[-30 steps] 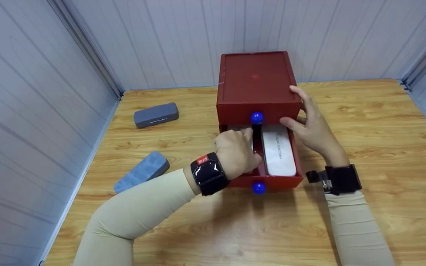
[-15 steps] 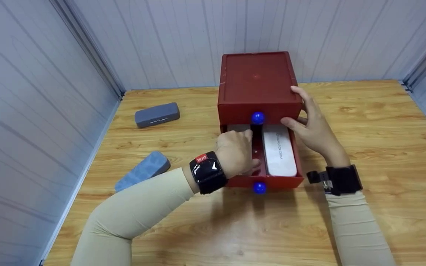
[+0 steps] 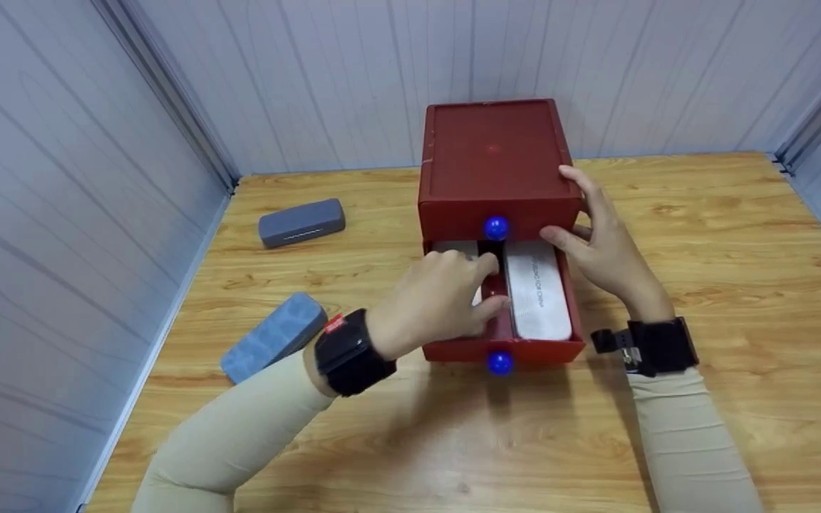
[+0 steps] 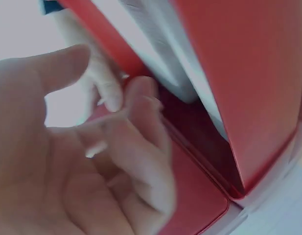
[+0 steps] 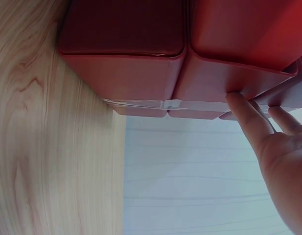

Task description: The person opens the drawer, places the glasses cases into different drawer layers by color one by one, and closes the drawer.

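A red two-drawer cabinet [image 3: 492, 153] stands against the back wall, with its lower drawer [image 3: 546, 349] pulled out. Inside lie two white cases, one on each side; the right one [image 3: 537, 296] bears small lettering. My left hand [image 3: 439, 296] is over the drawer's left half and covers most of the left white case [image 3: 457, 246]. In the left wrist view its fingers [image 4: 136, 161] bend loosely with nothing between them. My right hand [image 3: 606, 253] rests against the cabinet's right side, thumb at the front edge and index finger at the top edge.
On the table's left side lie a grey-blue case [image 3: 302, 222] and a light blue case [image 3: 271, 338] that looks like a glasses case. Blue ball knobs, such as the lower knob [image 3: 500, 363], stick out from the drawer fronts. Pale panels [image 3: 325, 78] enclose the table.
My left wrist has swung left and turned, and the thumb and fingers have spread apart. More of the left white case's far end shows. My right hand stays where it was.
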`<state>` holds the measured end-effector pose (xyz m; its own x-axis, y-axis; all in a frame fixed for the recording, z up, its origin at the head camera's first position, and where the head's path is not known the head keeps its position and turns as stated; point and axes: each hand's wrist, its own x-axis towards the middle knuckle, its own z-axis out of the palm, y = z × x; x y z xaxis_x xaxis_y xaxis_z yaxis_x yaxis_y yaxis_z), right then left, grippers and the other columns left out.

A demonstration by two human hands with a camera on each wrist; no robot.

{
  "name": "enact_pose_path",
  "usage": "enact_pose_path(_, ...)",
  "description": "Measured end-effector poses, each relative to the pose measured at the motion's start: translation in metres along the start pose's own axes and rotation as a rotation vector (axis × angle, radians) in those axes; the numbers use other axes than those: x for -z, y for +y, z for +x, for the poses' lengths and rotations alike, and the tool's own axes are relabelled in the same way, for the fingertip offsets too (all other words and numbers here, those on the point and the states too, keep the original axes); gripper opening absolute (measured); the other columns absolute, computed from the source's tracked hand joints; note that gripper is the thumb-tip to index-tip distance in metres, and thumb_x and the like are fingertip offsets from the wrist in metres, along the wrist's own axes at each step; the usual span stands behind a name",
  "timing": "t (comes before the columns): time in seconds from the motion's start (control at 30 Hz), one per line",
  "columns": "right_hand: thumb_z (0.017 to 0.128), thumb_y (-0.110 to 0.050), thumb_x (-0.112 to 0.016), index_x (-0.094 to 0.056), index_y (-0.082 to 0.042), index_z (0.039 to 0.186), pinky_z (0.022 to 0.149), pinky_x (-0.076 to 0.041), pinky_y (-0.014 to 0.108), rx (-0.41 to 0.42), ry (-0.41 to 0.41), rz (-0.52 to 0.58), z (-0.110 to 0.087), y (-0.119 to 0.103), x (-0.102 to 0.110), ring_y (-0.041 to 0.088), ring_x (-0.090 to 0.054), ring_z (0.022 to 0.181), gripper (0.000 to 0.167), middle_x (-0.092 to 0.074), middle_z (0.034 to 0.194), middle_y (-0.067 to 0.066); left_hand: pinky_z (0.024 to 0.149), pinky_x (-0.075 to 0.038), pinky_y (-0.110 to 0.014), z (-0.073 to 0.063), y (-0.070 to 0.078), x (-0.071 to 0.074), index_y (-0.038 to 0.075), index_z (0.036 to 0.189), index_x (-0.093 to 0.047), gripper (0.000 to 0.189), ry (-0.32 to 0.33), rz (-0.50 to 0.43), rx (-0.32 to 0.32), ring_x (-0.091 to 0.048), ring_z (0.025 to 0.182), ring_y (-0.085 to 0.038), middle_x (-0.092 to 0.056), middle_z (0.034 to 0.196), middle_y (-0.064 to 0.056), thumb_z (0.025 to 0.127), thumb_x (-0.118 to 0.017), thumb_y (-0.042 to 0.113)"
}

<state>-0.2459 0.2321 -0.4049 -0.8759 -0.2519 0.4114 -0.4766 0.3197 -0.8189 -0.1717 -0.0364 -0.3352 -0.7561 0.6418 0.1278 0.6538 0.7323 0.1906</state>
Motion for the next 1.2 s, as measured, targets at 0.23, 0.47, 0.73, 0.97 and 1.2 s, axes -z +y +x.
enact_pose_path(0.23,0.102,-0.01,-0.071,-0.032,-0.029,0.166,0.103,-0.054,0.024,0.001,0.008,0.007,-0.002,0.002,0.003,0.025,-0.05,0.139,0.077,-0.035,0.162,0.003,0.062,-0.046,-0.023,-0.021,0.0,-0.006,0.012,0.113,-0.072,0.023,0.086,-0.339,-0.228,-0.058,0.07,-0.008,-0.067,0.081,0.004,0.105,-0.07,0.033)
enact_pose_path(0.47,0.103,-0.01,-0.071,-0.032,-0.028,0.166,0.102,-0.054,0.023,0.001,0.008,-0.002,-0.004,0.003,0.003,0.025,-0.05,0.138,0.077,-0.034,0.163,0.003,0.066,-0.047,-0.018,-0.036,0.004,-0.025,0.011,0.113,-0.072,0.022,0.095,-0.517,-0.305,-0.057,0.072,-0.005,-0.067,0.082,0.005,0.106,-0.068,0.032)
enact_pose_path(0.73,0.102,-0.011,-0.072,-0.032,-0.028,0.166,0.102,-0.055,0.024,0.011,0.01,-0.012,-0.001,0.002,0.001,0.026,-0.05,0.14,0.077,-0.035,0.163,0.003,0.072,-0.059,-0.024,-0.052,0.003,-0.046,0.012,0.115,-0.073,0.02,0.037,-0.699,-0.358,-0.062,0.082,0.001,-0.074,0.096,0.005,0.107,-0.066,0.029)
enact_pose_path(0.97,0.102,-0.009,-0.072,-0.032,-0.028,0.166,0.102,-0.054,0.022,0.001,0.004,0.012,0.0,0.001,-0.001,0.026,-0.05,0.139,0.077,-0.036,0.162,0.004,0.073,-0.06,-0.018,-0.062,0.001,-0.07,0.014,0.114,-0.075,0.022,-0.081,-0.815,-0.305,-0.062,0.081,0.006,-0.073,0.1,0.012,0.108,-0.065,0.031)
enact_pose_path(1.2,0.102,-0.01,-0.072,-0.032,-0.028,0.166,0.102,-0.054,0.023,-0.003,0.004,0.018,0.0,0.001,-0.001,0.026,-0.05,0.139,0.078,-0.036,0.161,0.004,0.072,-0.062,-0.024,-0.067,-0.002,-0.086,0.011,0.113,-0.076,0.026,-0.185,-0.964,-0.161,-0.069,0.079,-0.004,-0.076,0.095,-0.005,0.109,-0.063,0.033)
